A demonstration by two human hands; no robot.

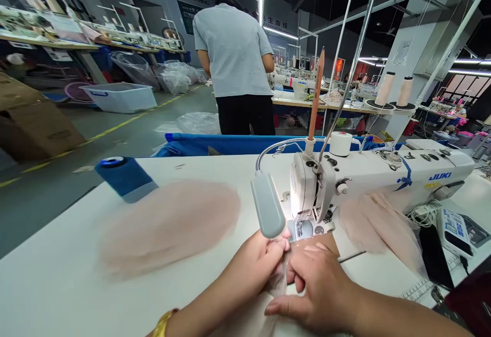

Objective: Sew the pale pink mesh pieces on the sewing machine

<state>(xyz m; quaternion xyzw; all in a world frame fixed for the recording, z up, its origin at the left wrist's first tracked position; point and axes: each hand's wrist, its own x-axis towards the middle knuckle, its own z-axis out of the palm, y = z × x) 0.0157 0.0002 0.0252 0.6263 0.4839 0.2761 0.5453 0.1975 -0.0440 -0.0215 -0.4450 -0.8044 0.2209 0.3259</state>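
My left hand (pixel 263 259) is closed, its thumb and fingers pinching pale pink sheer fabric (pixel 281 281) in front of the sewing machine (pixel 383 173). To its right, my right hand (pixel 322 283) lies palm down, thumb spread away from the fingers. Its fingertips reach onto a brown plate (pixel 335 245) near the presser foot, and its thumb lies over the fabric. The fabric runs down between both hands toward the table's front edge. A grey lamp head (pixel 268 206) hangs just above my left hand, hiding part of its fingertips.
A sheer pink piece (pixel 172 224) lies on the table's left, beside a blue thread cone (pixel 125 176). More pink fabric (pixel 379 219) is bunched behind the machine arm. A control box (pixel 454 229), black phone (pixel 435 255) and ruler (pixel 418 290) lie right. A person (pixel 233 55) stands ahead.
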